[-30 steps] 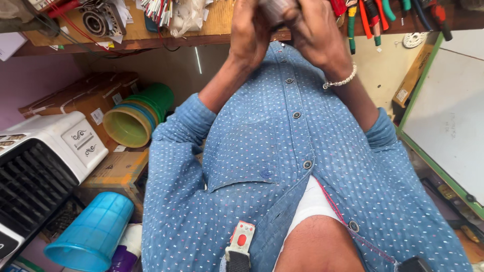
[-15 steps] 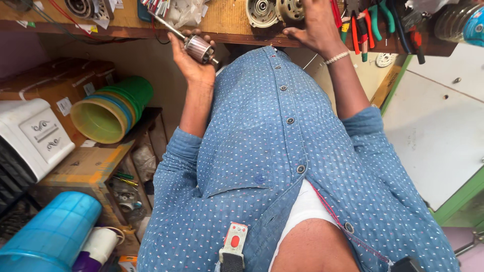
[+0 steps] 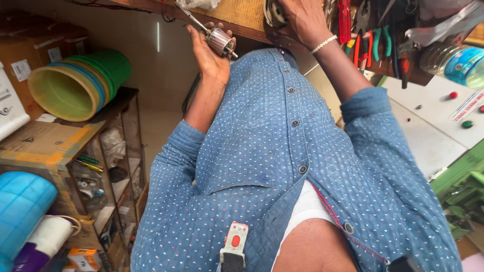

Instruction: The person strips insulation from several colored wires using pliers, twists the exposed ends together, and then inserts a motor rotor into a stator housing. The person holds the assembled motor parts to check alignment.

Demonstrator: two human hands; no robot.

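My left hand (image 3: 209,55) is raised in front of my blue dotted shirt and holds a small motor armature (image 3: 221,40), a ribbed metal cylinder on a thin shaft, just below the wooden bench edge (image 3: 242,20). My right hand (image 3: 302,20), with a beaded bracelet at the wrist, rests on the bench top, its fingers against a round metal motor part (image 3: 272,12) that is partly cut off by the frame. The two hands are apart.
Pliers and screwdrivers with red and green handles (image 3: 365,38) lie on the bench to the right, near a plastic bottle (image 3: 454,60). Nested green, blue and yellow tubs (image 3: 70,85) lie on a cluttered shelf unit (image 3: 108,151) at left. A blue bucket (image 3: 20,206) sits lower left.
A second ago both hands were together over one part at the bench. They have since separated: the left hand came away holding the armature and the right hand reached to the bench top.
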